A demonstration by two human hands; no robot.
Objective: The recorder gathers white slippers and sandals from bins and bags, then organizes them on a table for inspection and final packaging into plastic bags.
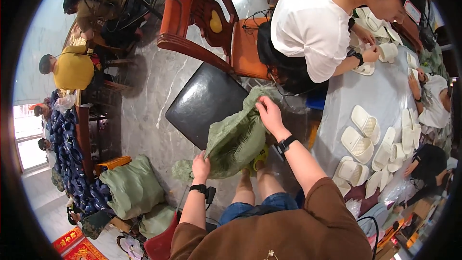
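A green woven sack (236,139) hangs between my two hands, its mouth spread wide with frayed threads showing inside. My left hand (201,167) is closed on the sack's left edge. Farther out and to the right, my right hand (270,115) pinches the opposite edge near a bunched-up fold. The sack hangs over the floor in front of my legs and partly covers a black square seat (207,101) behind it. What lies deeper in the sack, if anything, is hidden.
A wooden chair (250,43) holds a seated person in white, handling slippers. White slippers (357,144) lie on the grey-covered table (332,115) at right. Filled green sacks (134,183) stand at left beside a table piled with dark blue items (67,139). Other people sit around.
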